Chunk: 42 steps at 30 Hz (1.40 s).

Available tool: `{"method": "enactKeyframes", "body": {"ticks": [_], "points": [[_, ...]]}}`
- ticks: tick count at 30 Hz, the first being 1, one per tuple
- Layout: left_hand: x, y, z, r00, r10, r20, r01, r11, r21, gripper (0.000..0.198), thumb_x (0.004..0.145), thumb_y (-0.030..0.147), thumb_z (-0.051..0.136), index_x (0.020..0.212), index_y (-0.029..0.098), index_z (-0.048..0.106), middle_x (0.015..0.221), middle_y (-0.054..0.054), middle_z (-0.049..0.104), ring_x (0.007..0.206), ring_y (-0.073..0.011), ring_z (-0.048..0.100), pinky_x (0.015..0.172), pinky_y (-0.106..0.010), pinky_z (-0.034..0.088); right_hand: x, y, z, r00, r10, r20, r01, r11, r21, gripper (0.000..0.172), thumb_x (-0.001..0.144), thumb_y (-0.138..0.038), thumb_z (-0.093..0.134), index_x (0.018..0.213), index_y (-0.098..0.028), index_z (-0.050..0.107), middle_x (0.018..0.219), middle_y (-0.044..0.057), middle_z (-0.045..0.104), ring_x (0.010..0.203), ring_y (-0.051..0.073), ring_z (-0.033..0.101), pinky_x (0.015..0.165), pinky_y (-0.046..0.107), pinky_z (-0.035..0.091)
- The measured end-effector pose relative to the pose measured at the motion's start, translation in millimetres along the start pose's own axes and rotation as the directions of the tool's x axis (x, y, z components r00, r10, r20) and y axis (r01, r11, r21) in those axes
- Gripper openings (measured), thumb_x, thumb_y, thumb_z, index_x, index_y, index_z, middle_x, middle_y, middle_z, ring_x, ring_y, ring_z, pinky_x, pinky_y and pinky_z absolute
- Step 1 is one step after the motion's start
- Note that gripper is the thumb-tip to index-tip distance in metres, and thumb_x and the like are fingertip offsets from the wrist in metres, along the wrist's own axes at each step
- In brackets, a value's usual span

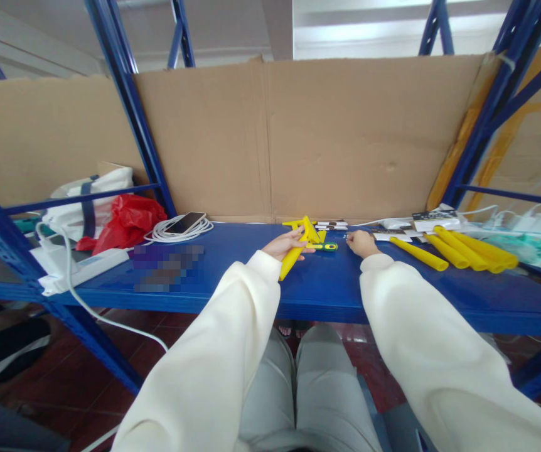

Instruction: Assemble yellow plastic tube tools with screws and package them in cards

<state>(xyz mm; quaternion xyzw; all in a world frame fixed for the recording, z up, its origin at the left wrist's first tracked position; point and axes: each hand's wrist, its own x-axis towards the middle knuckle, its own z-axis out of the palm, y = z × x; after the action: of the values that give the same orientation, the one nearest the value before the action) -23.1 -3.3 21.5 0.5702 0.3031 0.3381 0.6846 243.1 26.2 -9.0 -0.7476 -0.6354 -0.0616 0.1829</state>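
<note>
Head view: the left hand (292,243) is gripping a yellow tapered plastic handle (290,264) over the blue flat shelf (327,282) while the right hand (362,243) is resting curled, its hold unclear, seemingly in a fetching step needing a fine pinch next

Left arm (204,358), in a loose off-white knit sleeve with gathered cuff: reaching forward and inward, wrist nearly straight. Left hand (285,245): raised, fingers wrapped in a grip, fingertips pointing right. Right arm (440,345), matching sleeve: extended forward, angled inward. Right hand (362,243): lower, knuckles up, fingers curled under; fingertips partly hidden. Hands apart, about level. Pale grey-trousered thighs (336,389): side by side below, between the arms.
</note>
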Motion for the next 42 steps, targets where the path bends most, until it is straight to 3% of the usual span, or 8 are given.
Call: {"method": "enactKeyframes", "body": {"ticks": [6, 12, 14, 18, 22, 25, 33, 42], "points": [[-2.4, 0.5, 1.8, 1.000, -0.004, -0.021, 0.004, 1.000, 0.011, 0.091, 0.082, 0.002, 0.061, 0.159, 0.038, 0.028, 0.160, -0.011, 0.042, 0.107, -0.0252, 0.074, 0.050, -0.015, 0.055, 3.0, -2.8, 4.0, 0.994, -0.099, 0.048, 0.098, 0.995, 0.023, 0.027, 0.073, 0.002, 0.058, 0.081, -0.016, 0.077, 0.094, 0.015, 0.076, 0.099, 0.027, 0.071, 0.088, 0.031, 0.051], [-0.4, -1.3, -3.2, 0.999, -0.015, 0.040, 0.016, 1.000, -0.020, 0.092, 0.082, 0.003, 0.066, 0.159, 0.038, 0.030, 0.159, -0.012, 0.044, 0.106, -0.0254, 0.074, 0.052, -0.016, 0.055, 3.5, -7.8, 6.7, 0.992, -0.098, -0.082, 0.117, 0.954, 0.275, 0.021, 0.074, -0.001, 0.058, 0.082, -0.018, 0.069, 0.092, 0.012, 0.074, 0.095, 0.023, 0.069, 0.091, 0.033, 0.051], [1.1, -2.3, -5.3, 0.997, -0.015, 0.077, 0.017, 0.999, -0.027, 0.092, 0.081, 0.002, 0.067, 0.158, 0.037, 0.031, 0.158, -0.013, 0.045, 0.105, -0.0254, 0.074, 0.053, -0.017, 0.056, 3.8, -13.6, 4.9, 0.984, -0.080, -0.157, 0.144, 0.881, 0.451, 0.016, 0.078, -0.006, 0.056, 0.084, -0.019, 0.064, 0.092, 0.010, 0.073, 0.090, 0.021, 0.068, 0.090, 0.035, 0.052], [4.7, -4.9, -9.4, 0.989, -0.023, 0.143, 0.027, 0.999, -0.030, 0.089, 0.081, 0.001, 0.067, 0.157, 0.036, 0.036, 0.155, -0.014, 0.049, 0.102, -0.0249, 0.075, 0.054, -0.017, 0.055, 1.8, -31.0, 2.8, 0.957, -0.134, -0.257, 0.282, 0.641, 0.714, 0.006, 0.080, -0.018, 0.061, 0.080, -0.021, 0.056, 0.089, 0.006, 0.070, 0.087, 0.019, 0.066, 0.090, 0.038, 0.052], [6.7, -6.6, -11.3, 0.984, -0.017, 0.178, 0.025, 0.999, -0.041, 0.089, 0.080, 0.002, 0.070, 0.156, 0.036, 0.037, 0.152, -0.014, 0.053, 0.098, -0.0237, 0.076, 0.055, -0.017, 0.055, -3.1, -48.9, 6.6, 0.922, -0.237, -0.306, 0.383, 0.439, 0.813, 0.020, 0.076, -0.033, 0.071, 0.076, -0.023, 0.053, 0.082, 0.003, 0.066, 0.084, 0.019, 0.064, 0.089, 0.040, 0.053], [5.8, -6.3, -9.8, 0.986, -0.021, 0.167, 0.028, 0.999, -0.040, 0.090, 0.080, 0.001, 0.068, 0.156, 0.036, 0.035, 0.152, -0.013, 0.053, 0.092, -0.0210, 0.077, 0.054, -0.017, 0.055, -6.3, -57.8, 8.2, 0.894, -0.300, -0.334, 0.428, 0.345, 0.835, 0.026, 0.073, -0.039, 0.074, 0.076, -0.023, 0.054, 0.080, 0.002, 0.065, 0.079, 0.019, 0.063, 0.085, 0.040, 0.054], [0.9, -3.7, -1.6, 0.991, -0.018, 0.136, 0.018, 1.000, 0.002, 0.088, 0.083, 0.000, 0.062, 0.157, 0.038, 0.034, 0.154, -0.012, 0.049, 0.084, -0.0186, 0.077, 0.051, -0.018, 0.053, -14.2, -65.3, 0.5, 0.888, -0.302, -0.347, 0.434, 0.302, 0.849, 0.033, 0.071, -0.048, 0.077, 0.076, -0.024, 0.056, 0.078, 0.002, 0.066, 0.077, 0.019, 0.064, 0.080, 0.039, 0.056], [4.7, -7.4, -3.3, 0.989, 0.004, 0.147, -0.003, 1.000, -0.005, 0.086, 0.083, -0.002, 0.063, 0.155, 0.038, 0.040, 0.146, -0.012, 0.056, 0.080, -0.0178, 0.076, 0.051, -0.017, 0.051, -18.8, -67.8, -0.7, 0.898, -0.299, -0.324, 0.412, 0.312, 0.856, 0.048, 0.068, -0.067, 0.075, 0.075, -0.022, 0.059, 0.075, 0.003, 0.067, 0.073, 0.019, 0.063, 0.076, 0.038, 0.055]]}}
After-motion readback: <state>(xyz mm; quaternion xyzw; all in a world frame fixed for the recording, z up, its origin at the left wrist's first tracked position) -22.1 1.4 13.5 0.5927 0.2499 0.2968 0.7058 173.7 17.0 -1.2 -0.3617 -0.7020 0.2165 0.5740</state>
